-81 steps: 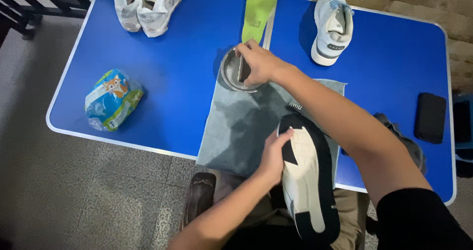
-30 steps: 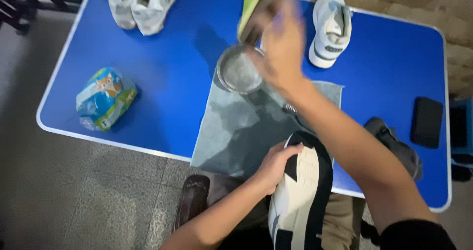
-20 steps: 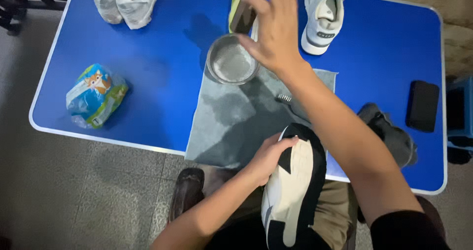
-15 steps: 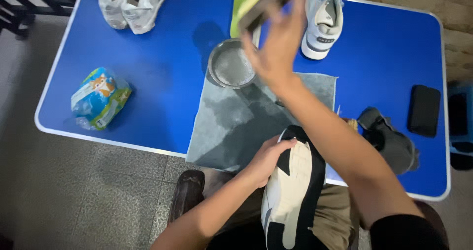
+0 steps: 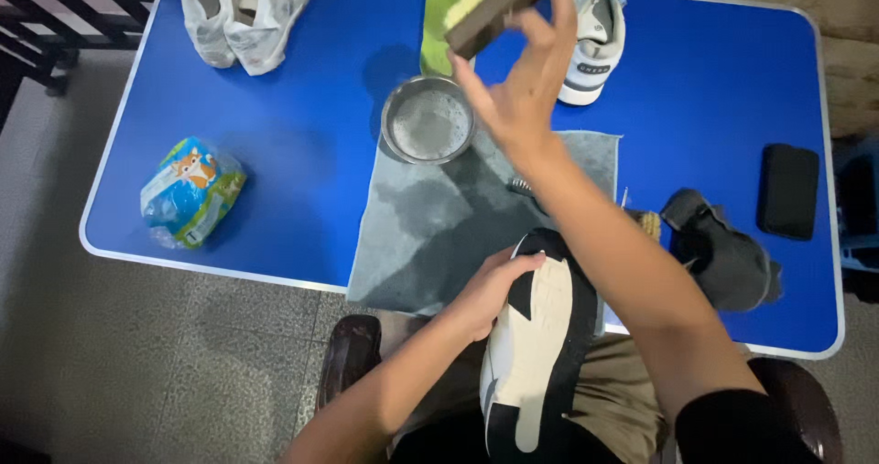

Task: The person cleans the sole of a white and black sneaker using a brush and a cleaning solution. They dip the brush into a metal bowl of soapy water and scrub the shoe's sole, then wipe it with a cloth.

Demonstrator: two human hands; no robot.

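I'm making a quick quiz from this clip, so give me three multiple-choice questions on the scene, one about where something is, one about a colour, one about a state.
1. Where does the metal bowl stand?
A. on the floor
B. on the blue table at the grey cloth's far edge
C. on the person's lap

2. What colour is the tabletop?
A. blue
B. red
C. white

3. What is the right hand doing?
A. resting flat on the cloth
B. holding a sponge raised above the table
C. gripping the black phone

Answers:
1 B, the bowl sits on the table, overlapping the cloth's far corner.
2 A, the surface is plainly blue.
3 B, the fingers close on the yellow-and-dark sponge in the air, while the left hand steadies the black-and-white shoe.
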